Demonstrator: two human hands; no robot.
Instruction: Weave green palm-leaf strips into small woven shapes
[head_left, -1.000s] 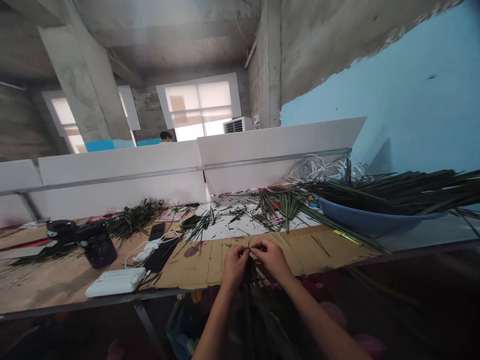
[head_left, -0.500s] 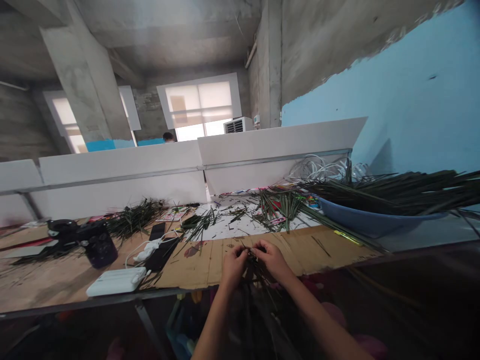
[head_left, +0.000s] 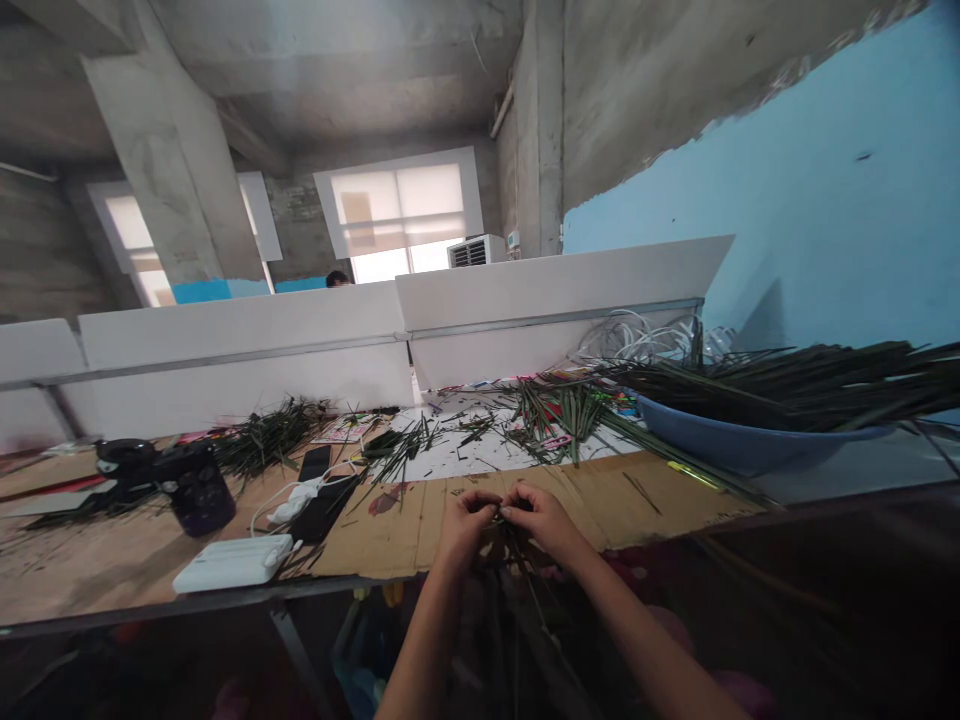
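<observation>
Over the front edge of the cardboard sheet, my left hand and my right hand meet almost fingertip to fingertip. Both are closed in a pinch on thin green leaf strips, whose long ends hang down below the table edge. The fingers cover the spot where the strips are gripped, so its detail is hidden. Just beyond the cardboard lies a bunch of cut leaf strips, with smaller clippings scattered on a white sheet.
At the right stands a blue basin heaped with long leaves. A yellow pen-like tool lies on the cardboard. To the left are a white box-shaped device, a white cable, a dark cup and another leaf pile.
My left hand has turned slightly, and its fingertips have come nearer to my right hand's. The hanging strips have shifted a little; the table things stay put.
</observation>
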